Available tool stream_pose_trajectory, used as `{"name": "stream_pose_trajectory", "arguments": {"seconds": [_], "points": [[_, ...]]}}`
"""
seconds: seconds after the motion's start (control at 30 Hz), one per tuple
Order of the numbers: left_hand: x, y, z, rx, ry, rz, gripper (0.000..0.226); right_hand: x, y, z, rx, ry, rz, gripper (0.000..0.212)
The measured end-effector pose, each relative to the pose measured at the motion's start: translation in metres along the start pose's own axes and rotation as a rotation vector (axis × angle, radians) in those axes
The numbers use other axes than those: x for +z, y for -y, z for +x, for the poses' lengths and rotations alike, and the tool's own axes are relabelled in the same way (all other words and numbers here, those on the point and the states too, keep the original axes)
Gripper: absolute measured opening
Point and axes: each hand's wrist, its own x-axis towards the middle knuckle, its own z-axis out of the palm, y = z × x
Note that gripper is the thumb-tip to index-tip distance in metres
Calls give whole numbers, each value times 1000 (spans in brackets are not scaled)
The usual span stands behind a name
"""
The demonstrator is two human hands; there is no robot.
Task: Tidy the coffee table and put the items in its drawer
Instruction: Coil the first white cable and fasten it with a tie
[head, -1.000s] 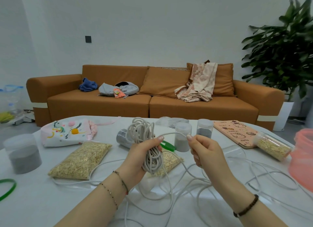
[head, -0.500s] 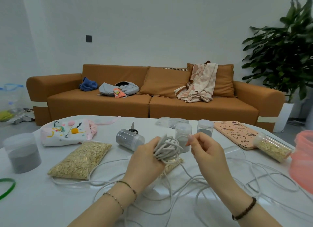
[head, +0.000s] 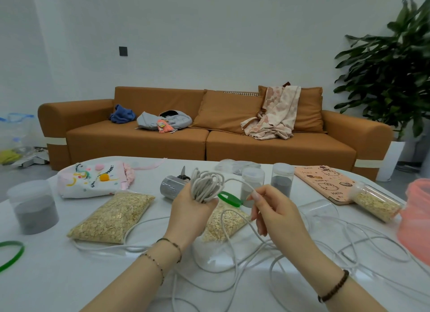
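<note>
Cord (head: pixel 206 187) raised in L hand (head: pixel 190 209); jar (head: pixel 282 172): grey powder (head: pixel 280 186).

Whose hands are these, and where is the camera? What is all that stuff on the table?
No machine here: these are a person's two bare hands. The camera sits on that person's head, looking forward and down, so you see what they see. The left hand grips a coiled bundle of white cord. The right hand pinches the loose strand leading from it; the rest sprawls over the white table. Also lying there: clear bags of oat-like flakes, jars of grey powder, a printed pouch, scissors and a pink notebook. Behind stands an orange sofa.
</note>
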Motion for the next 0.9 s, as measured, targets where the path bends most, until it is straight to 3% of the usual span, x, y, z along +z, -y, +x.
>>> {"name": "stream_pose_trajectory", "arguments": {"seconds": [0.13, 0.23, 0.37, 0.47, 0.6, 0.7, 0.8, 0.9], "points": [[5, 4, -4, 146, 140, 197, 22, -4, 4, 1, -58, -82, 69, 19], [6, 12, -4, 230, 149, 405, 16, -1, 8, -4, -137, -32, 31, 17], [6, 10, -4, 145, 89, 283, 20, 11, 6, -11, -163, 104, -38, 16], [7, 9, -2, 75, 46, 204, 21, 15, 0, -14, -187, 102, -37, 13], [3, 12, 4, -55, 41, 94, 25, 17, 0, -17, -314, -136, -171, 11], [4, 9, 0, -19, 80, 164, 31, 13, 8, -19, -300, -268, -75, 7], [7, 5, -6, 37, 90, 223, 38, 7, 14, -14, -185, -211, 104, 6], [7, 2, -8, -24, 134, 222, 45, 11, 12, -16, -161, -76, 167, 7]]}}
